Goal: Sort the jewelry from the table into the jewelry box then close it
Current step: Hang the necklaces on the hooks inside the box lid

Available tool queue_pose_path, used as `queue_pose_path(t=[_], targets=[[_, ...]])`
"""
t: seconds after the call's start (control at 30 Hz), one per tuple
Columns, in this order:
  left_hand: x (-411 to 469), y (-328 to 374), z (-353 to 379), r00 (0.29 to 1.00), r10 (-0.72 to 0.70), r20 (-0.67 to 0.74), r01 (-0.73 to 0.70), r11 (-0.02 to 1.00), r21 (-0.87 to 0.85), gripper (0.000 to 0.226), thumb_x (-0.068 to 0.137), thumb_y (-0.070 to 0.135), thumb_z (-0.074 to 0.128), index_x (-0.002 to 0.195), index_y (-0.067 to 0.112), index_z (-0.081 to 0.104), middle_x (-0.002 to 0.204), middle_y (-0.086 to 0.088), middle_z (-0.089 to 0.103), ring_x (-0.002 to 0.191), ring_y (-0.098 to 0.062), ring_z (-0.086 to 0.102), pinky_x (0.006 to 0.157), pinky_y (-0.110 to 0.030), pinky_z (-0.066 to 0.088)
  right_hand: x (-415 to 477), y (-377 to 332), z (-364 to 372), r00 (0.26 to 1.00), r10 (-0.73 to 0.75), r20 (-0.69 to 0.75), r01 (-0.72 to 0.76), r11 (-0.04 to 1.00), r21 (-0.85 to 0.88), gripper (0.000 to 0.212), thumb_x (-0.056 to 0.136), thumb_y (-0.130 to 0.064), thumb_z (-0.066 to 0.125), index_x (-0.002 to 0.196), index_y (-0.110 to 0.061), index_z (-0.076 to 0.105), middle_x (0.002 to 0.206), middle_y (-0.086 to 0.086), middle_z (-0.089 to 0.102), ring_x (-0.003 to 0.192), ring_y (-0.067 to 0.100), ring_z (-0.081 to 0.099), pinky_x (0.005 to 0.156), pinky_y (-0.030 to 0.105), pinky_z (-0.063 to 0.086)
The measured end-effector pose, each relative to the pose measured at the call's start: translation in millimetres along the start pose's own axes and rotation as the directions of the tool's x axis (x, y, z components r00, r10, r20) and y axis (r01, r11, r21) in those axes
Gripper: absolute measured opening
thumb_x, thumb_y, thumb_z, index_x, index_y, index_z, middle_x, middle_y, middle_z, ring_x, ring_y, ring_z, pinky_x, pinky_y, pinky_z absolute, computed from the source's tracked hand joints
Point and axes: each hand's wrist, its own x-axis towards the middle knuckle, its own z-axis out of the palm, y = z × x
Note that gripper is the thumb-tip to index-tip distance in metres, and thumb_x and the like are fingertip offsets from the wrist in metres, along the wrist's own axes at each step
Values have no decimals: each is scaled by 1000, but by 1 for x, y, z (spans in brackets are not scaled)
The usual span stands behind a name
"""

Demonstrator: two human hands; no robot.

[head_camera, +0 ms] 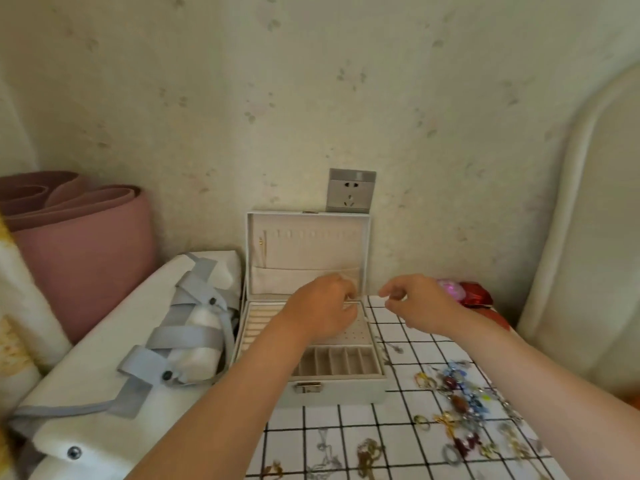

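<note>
two hands of mine hover over the open jewelry box [332, 393] at twelve o'clock. my left hand [322, 306] and right hand [419, 303] both pinch, with curled fingers [344, 287], what looks like a fine chain [352, 301], too thin to be sure. i should keep it taut and lower it slowly. loose jewelry [460, 403], beaded and gold, lies at four o'clock on the bench [360, 434].

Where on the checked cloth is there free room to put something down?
Free: the strip between the jewelry box front and the necklaces; the squares right of the box. Crowded: the jewelry pile on the right.
</note>
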Motion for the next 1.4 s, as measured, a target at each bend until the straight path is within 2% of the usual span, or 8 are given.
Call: queue_pose_path(t=[0.23, 0.53, 0.77, 0.83, 0.93, 1.03, 1.13, 1.4], targets=[[17, 26, 47, 995, 64, 76, -73, 989, 131, 36, 93, 39, 53, 125, 24, 61, 124, 0, 53, 115, -19, 49, 93, -34, 46, -19, 54, 24, 987, 85, 134, -55, 976, -213, 15, 89, -35, 68, 104, -33, 72, 100, -11, 67, 91, 8, 63, 85, 30, 54], [24, 25, 65, 989, 142, 45, -146, 983, 113, 28, 92, 31, 54, 114, 22, 68, 108, 2, 55, 109, -16, 45, 92, -32, 44, -14, 65, 34, 985, 102, 140, -74, 979, -192, 8, 81, -33, 78, 86, -27, 80, 86, -12, 75, 81, 7, 67, 72, 27, 55], [28, 28, 65, 988, 136, 73, -144, 983, 115, 26, 91, 31, 57, 114, 26, 69, 108, 5, 59, 108, -14, 45, 94, -32, 43, -14, 68, 29, 979, 33, 202, 29, 954, -297, 20, 93, -28, 57, 90, -20, 74, 87, -2, 73, 80, 20, 68, 70, 36, 56], [28, 30, 66, 988, 138, 64, -144, 984, 101, 28, 91, 33, 59, 117, 27, 68, 111, 6, 62, 110, -14, 46, 96, -33, 42, -14, 65, 23, 989, -37, 140, 60, 986, -157, 18, 96, -27, 58, 90, -19, 73, 88, -4, 72, 81, 16, 66, 74, 37, 56], [29, 37, 65, 998, 48, 49, -40, 987, -157, 29, 92, 34, 63, 120, 30, 67, 115, 10, 65, 111, -8, 50, 96, -29, 42, -14, 52, 11, 998, -67, 18, 65, 993, 100, 17, 98, -24, 59, 84, -21, 69, 81, -5, 68, 66, 8, 60, 67, 30, 53], [33, 45, 62, 995, -74, 69, 97, 895, -436, 20, 91, 32, 66, 111, 35, 67, 92, 11, 72, 88, -9, 64, 81, -28, 51, -17, 42, 1, 999, -41, -28, 46, 965, 256, 19, 99, -23, 57, 86, -15, 68, 82, 3, 70, 52, 7, 57, 53, 22, 48], [35, 48, 58, 983, -163, 82, 180, 786, -592, 12, 91, 22, 67, 102, 26, 69, 78, 7, 75, 79, -8, 70, 83, -34, 57, -20, 38, -6, 999, 10, -50, 9, 934, 358, 18, 101, -19, 53, 88, -14, 66, 86, 1, 71, 52, 13, 60, 49, 18, 46], [32, 61, 25, 957, -240, 165, 289, 708, -644, 16, 92, 28, 60, 87, 25, 75, 60, 7, 60, 67, -10, 55, 70, -25, 43, -22, 31, -14, 971, 220, 92, -223, 700, 678, 20, 103, -21, 38, 95, -14, 54, 82, 5, 64, 50, 19, 53, 44, 25, 32]])
